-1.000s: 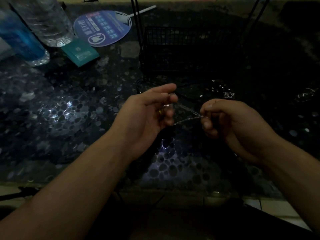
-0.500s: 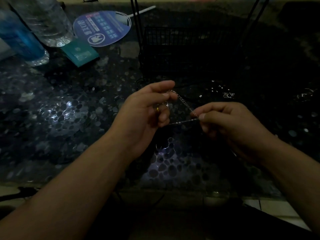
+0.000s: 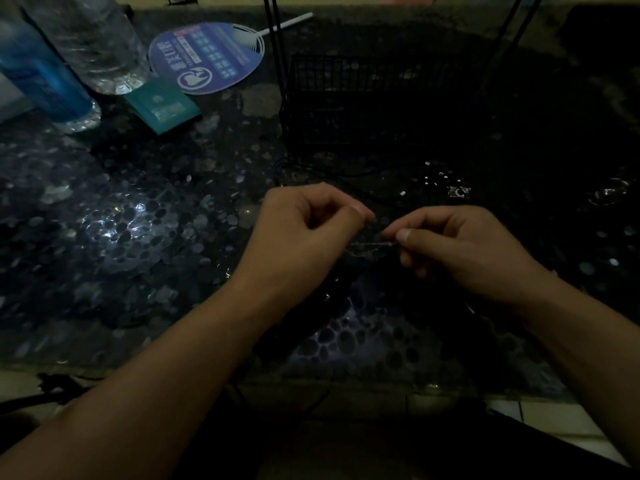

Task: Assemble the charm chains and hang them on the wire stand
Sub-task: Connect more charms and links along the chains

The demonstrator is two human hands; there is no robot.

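**Chain still being joined, stand waiting behind**

Nearest the camera, both forearms reach in over the dark, pebble-patterned worktop (image 3: 114,237). The left hand (image 3: 304,233) is curled, its thumb and forefinger pinched together at its 3 o'clock side. The right hand (image 3: 460,244) is likewise curled and pinches one end of the fine silver chain (image 3: 372,244), which runs the short gap between the two hands just above the worktop. Whether the left hand grips the other end or a small ring cannot be made out in the gloom.

This looks like the assembly step: linking the chain, not yet hanging it. The next move probably calls for a steady, fine pinch to close the link.

Beyond, at 1 o'clock, small glinting pieces (image 3: 459,191) lie scattered. Farther, at 12 o'clock, stands the black wire stand (image 3: 363,84), nothing visibly hung on it.
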